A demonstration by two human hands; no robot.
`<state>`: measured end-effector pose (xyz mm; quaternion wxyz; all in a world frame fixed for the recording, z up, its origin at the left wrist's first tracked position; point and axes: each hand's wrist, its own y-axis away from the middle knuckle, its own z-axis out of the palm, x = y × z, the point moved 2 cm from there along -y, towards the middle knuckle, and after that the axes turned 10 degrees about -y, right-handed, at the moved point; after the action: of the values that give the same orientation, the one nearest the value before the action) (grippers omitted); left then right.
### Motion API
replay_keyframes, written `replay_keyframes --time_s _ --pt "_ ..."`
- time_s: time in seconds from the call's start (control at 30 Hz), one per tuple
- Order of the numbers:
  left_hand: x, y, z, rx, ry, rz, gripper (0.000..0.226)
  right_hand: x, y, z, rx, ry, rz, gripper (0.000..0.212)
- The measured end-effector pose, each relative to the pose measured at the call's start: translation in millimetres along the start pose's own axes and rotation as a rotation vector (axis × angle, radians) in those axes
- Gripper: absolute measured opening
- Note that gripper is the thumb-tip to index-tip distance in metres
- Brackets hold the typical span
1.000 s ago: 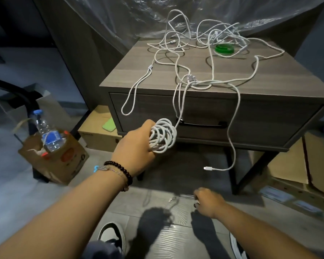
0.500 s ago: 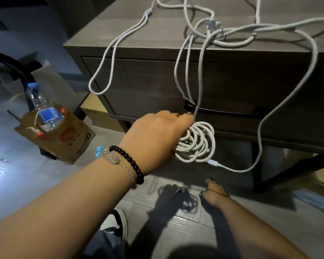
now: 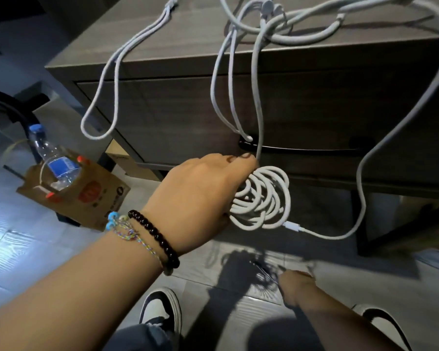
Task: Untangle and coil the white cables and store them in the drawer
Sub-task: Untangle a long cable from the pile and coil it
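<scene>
Left hand (image 3: pixel 198 198) grips coiled bundle of white braided cable (image 3: pixel 261 198) just below black drawer handle (image 3: pixel 307 149), keeping wound loops together. Right hand (image 3: pixel 295 282) low near floor, blurred; grip unclear. Remaining white cable tangle (image 3: pixel 276 24) drapes over grey wooden nightstand (image 3: pixel 178 41); drawer closed.

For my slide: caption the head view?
Left hand holds coiled white cable near closed grey wooden drawer.

left wrist: black bead bracelet (image 3: pixel 154 236) | braided thread bracelet (image 3: pixel 134 236) | shoes: black-and-white sneakers (image 3: pixel 160 315)
</scene>
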<state>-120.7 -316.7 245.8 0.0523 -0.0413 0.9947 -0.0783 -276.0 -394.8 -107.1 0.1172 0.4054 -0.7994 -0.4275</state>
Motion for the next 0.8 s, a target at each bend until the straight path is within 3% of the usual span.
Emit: replay_keyframes --time_s 0.33,0.53,0.7,0.8 --pt "14 10 -32 0.004 0.127 -0.159 0.032 -21 70 -62 0.234 -0.315 -0.108 0.027" --pt "22 13 -64 0.008 0.155 -0.241 0.035 -29 162 -101 0.543 -0.420 -0.253 0.020" --pt "17 12 -85 0.153 0.464 -0.503 0.022 -32 267 -142 0.753 -0.644 -0.482 0.028" --pt "19 9 -103 0.269 0.651 -0.592 0.009 -34 326 -172 0.845 -0.798 -0.530 0.025"
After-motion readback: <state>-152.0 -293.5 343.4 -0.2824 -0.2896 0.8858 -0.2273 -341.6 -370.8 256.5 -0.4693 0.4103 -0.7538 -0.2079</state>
